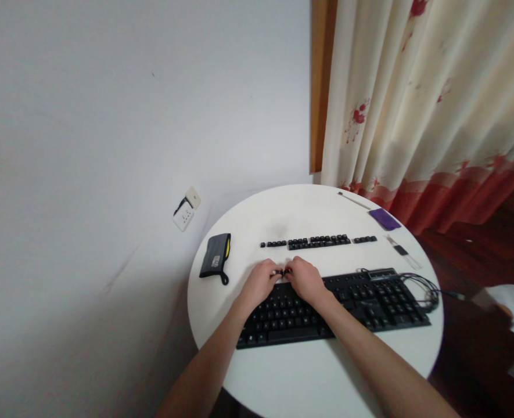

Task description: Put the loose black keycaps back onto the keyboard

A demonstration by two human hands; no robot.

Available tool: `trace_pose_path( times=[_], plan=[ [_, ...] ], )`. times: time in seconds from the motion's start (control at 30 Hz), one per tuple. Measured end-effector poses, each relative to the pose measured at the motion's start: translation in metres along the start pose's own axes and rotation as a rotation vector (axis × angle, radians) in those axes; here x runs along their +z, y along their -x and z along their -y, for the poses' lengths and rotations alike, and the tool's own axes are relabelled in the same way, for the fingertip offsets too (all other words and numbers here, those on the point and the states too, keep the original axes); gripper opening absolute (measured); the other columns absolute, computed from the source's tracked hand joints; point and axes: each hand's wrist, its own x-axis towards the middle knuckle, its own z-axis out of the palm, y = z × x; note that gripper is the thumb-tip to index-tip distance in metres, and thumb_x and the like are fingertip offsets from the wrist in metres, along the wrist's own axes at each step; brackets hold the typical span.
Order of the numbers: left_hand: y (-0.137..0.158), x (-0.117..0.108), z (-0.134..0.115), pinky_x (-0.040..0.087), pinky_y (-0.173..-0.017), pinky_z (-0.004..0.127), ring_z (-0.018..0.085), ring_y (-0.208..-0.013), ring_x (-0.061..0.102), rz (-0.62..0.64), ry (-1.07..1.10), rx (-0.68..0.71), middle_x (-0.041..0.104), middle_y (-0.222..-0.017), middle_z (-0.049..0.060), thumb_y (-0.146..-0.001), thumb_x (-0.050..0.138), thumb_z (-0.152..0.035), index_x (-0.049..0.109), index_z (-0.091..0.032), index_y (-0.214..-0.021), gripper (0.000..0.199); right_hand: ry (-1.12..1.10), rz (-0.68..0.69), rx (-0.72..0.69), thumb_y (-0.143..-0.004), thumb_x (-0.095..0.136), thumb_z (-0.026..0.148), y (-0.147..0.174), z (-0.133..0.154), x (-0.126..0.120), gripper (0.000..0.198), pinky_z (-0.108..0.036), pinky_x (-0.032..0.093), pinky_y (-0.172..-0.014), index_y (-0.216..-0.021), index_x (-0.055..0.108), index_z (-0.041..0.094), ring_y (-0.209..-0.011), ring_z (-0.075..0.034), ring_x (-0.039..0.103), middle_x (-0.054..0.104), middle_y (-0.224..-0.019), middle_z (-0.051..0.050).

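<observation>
Black keycaps (320, 244) already lie off in rows on the surface (278, 374) at 12 o'clock of the keyboard (356, 293), whose lower keys (285, 316) seem still in place, while left hand (261, 280) and right hand (304, 280), pinched narrow, each hold a small dark piece (288, 271).

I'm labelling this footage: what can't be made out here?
Head view:
- Lettering on loose black plastic keycaps: too small.
- Part of long black plastic keyboard: hidden by left hand and right hand.
- Small black pieces: shape partly covered by fingers.
- Cream, red-flowered fabric curtain: cut off at top and right.
</observation>
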Motion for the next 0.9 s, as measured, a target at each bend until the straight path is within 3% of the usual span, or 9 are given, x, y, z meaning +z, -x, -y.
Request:
trace_pose_path(
  times=[0.23,0.43,0.6,0.9],
  plan=[
    [0.008,-0.01,-0.002,0.047,-0.088,0.031,0.019,-0.09,0.063,-0.062,0.022,0.009,0.068,-0.094,0.005,-0.085,0.061,-0.016,0.071,-0.019,-0.096,0.014,-0.068,-0.077,-0.021,-0.086,0.06,0.018,0.0,-0.001,-0.003,0.012,-0.027,0.042,-0.081,-0.092,0.07,0.017,-0.096,-0.02,0.061,0.066,-0.1,-0.008],
    [0.04,-0.026,-0.013,0.047,-0.088,0.032,0.018,-0.089,0.062,-0.109,0.079,-0.009,0.069,-0.095,0.004,-0.089,0.057,-0.021,0.069,-0.021,-0.104,0.018,-0.232,-0.115,-0.102,-0.082,0.064,0.02,0.005,0.003,-0.014,0.01,-0.024,0.043,-0.078,-0.088,0.072,0.017,-0.084,-0.017,0.062,0.068,-0.089,-0.006],
    [0.063,-0.029,-0.018,0.045,-0.091,0.035,0.02,-0.095,0.06,-0.089,0.09,-0.008,0.07,-0.097,0.003,-0.089,0.058,-0.025,0.07,-0.023,-0.098,0.015,-0.293,-0.019,-0.171,-0.078,0.067,0.018,0.015,0.011,-0.015,0.008,-0.024,0.043,-0.072,-0.084,0.072,0.018,-0.076,-0.016,0.062,0.069,-0.081,-0.004],
    [0.07,-0.021,-0.021,0.044,-0.09,0.036,0.02,-0.095,0.059,-0.08,0.097,-0.016,0.069,-0.097,0.002,-0.086,0.062,-0.02,0.07,-0.024,-0.094,0.012,-0.281,0.088,-0.169,-0.076,0.07,0.021,0.027,0.015,-0.009,0.011,-0.024,0.043,-0.072,-0.087,0.073,0.02,-0.081,-0.017,0.064,0.072,-0.085,-0.003]
  ],
)
